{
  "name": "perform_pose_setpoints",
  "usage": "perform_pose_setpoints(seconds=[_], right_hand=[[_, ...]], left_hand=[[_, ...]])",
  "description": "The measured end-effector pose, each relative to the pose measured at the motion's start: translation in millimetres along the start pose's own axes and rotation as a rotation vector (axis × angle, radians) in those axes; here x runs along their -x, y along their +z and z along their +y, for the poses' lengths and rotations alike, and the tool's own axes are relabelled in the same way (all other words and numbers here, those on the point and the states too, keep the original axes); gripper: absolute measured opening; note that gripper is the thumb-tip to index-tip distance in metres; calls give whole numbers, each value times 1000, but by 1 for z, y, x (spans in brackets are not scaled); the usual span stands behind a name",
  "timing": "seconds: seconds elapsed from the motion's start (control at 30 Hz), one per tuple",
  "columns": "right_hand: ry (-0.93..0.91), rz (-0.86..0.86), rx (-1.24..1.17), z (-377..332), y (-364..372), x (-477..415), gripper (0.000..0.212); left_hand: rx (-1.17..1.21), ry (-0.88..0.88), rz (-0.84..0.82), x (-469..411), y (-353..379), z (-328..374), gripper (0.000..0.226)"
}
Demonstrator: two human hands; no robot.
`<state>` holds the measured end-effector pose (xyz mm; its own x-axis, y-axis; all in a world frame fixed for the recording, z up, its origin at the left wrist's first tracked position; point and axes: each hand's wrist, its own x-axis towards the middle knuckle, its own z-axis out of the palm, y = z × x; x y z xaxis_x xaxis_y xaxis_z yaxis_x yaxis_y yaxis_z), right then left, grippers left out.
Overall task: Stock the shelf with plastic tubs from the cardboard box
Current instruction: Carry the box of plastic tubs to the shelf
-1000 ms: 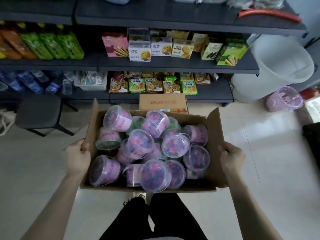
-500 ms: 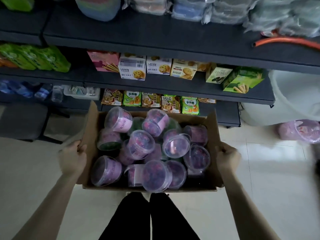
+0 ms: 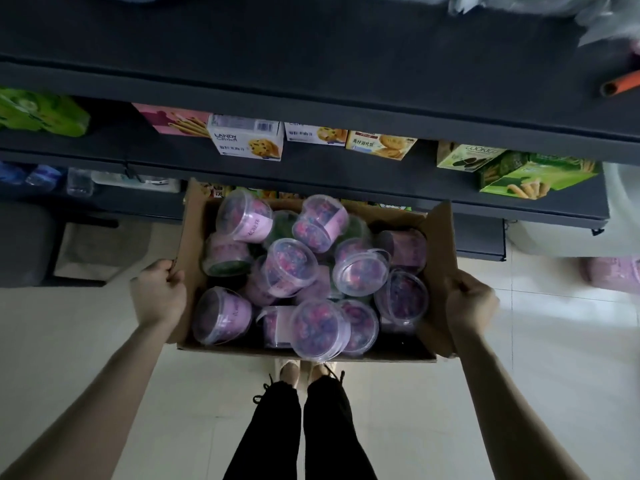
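Left grip (image 3: 157, 294) and right grip (image 3: 469, 303) clutch the cardboard box (image 3: 189, 237) of plastic tubs (image 3: 291, 268); a biscuit carton (image 3: 247, 140) reads LANDY.

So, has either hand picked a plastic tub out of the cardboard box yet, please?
No, the left hand and right hand each grip a side flap of the cardboard box.

Pale tile floor (image 3: 86, 341) — dark stool (image 3: 24, 244) L, white bin (image 3: 623, 209) R — dim light.
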<state>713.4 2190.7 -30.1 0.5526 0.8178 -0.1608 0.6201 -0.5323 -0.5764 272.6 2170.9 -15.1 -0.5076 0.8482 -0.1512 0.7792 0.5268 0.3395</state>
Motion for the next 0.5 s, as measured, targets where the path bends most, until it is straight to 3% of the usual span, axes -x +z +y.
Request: perform_pose_setpoints(seconds=[0.23,0.4,0.5], right_hand=[[-27,-44,-25,13,15,-8,6],[-54,-44,-109,21,19,7,32],[-74,-10,-93,30,21,3,29]], left_hand=[[9,70,88,-13,24,4,11],[46,-21,65,21,39,7,25],[39,-41,86,20,38,4,27]])
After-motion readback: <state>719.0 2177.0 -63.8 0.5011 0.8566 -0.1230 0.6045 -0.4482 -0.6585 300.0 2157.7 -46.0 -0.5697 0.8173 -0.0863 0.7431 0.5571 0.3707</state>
